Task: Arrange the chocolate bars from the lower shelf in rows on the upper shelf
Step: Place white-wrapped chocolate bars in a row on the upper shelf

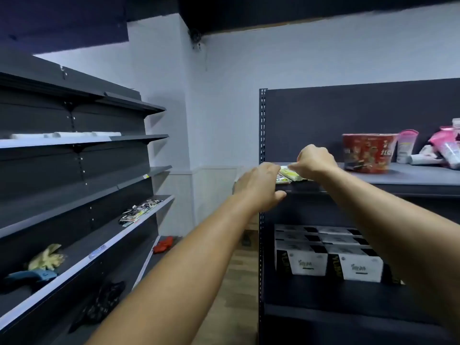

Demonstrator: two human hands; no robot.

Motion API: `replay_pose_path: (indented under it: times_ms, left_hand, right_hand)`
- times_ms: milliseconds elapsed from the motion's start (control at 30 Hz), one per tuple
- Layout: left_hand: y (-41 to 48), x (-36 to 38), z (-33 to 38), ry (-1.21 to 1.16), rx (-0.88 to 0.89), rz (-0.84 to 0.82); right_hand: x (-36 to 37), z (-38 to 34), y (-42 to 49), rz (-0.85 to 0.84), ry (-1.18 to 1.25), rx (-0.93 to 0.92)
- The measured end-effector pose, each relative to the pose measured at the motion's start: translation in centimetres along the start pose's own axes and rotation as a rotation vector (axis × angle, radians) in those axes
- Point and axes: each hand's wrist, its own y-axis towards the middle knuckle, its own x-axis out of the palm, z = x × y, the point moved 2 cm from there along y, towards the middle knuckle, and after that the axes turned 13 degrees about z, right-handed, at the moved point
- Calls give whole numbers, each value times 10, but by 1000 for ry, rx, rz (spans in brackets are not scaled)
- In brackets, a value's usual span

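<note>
Green-white glossy chocolate bars point(290, 176) at upper shelf point(410, 176) left end.
Pinched by curled right hand point(315, 160) fingers; touched by left hand point(258, 188) fingers, grip unclear.

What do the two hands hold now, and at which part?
The right hand pinches the bars at their far edge; the left hand touches their left end, grip unclear.

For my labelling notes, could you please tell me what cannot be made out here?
Head view:
Bars: mostly covered by the left hand and right hand; count unclear.
Left hand's grip: its own back hides the fingers.
Pink packs: cut off by the right edge.
Boxes: print blurred, unreadable.
</note>
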Motion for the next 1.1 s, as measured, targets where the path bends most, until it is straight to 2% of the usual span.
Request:
replay_pose_path:
  times_ms: [200,333,433,567,733,900,1100]
  left_hand:
    - [16,33,-24,-69,18,-73]
    - [20,33,-33,-55,61,27]
    - [21,30,-37,-21,101,108]
    - [18,21,-60,-96,109,195]
    - [17,-11,-130,-130,-20,261]
    - [5,-38,-233,-73,-226,275]
    - [-5,-33,-350,-144,-460,236]
  right_hand:
    - [33,-6,11,-117,-121,65]
    - [35,-19,19,-140,-160,118]
    - [25,-36,16,-298,-279,119]
    - [27,-47,19,-397,-166,183]
    - [56,-108,22,-260,131,178]
    - [119,-188,9,-324,303,136]
    - [229,-253,13,-448,434,105]
